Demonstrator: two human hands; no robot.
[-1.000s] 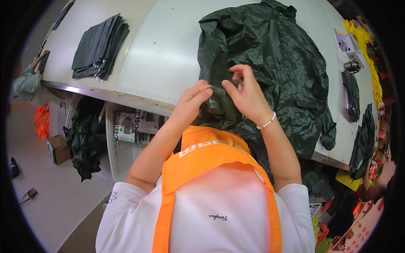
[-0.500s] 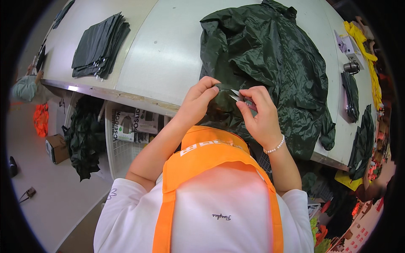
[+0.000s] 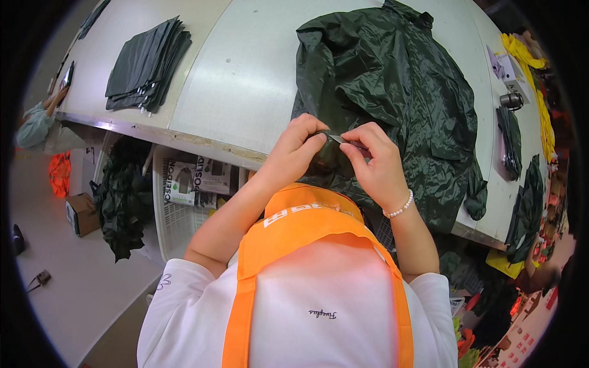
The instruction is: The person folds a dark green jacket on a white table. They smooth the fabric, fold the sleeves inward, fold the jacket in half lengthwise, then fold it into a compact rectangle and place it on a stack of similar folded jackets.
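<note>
A dark green, shiny raincoat-like garment (image 3: 399, 92) lies crumpled over the table, its near edge hanging toward me. My left hand (image 3: 300, 142) pinches a bit of that edge between thumb and fingers. Just to its right, my right hand (image 3: 375, 156) is closed round small thread snips (image 3: 336, 138), whose metal blades point left. The blade tips meet the pinched fabric close to my left fingertips, and the blades look nearly together. My right fingers hide most of the snips' body.
A stack of folded dark green pieces (image 3: 147, 64) sits at the table's left. Below the table edge (image 3: 202, 142) stands a white plastic basket (image 3: 161, 208) with packages. Dark bundled fabric (image 3: 126, 199) hangs beside it. On the right are a dark cup (image 3: 511, 101) and folded dark garments (image 3: 510, 141).
My two hands have come closer together. The snips' blades, spread before, are now nearly closed at the fabric edge. At far left, another person's arm has reached further onto the table.
</note>
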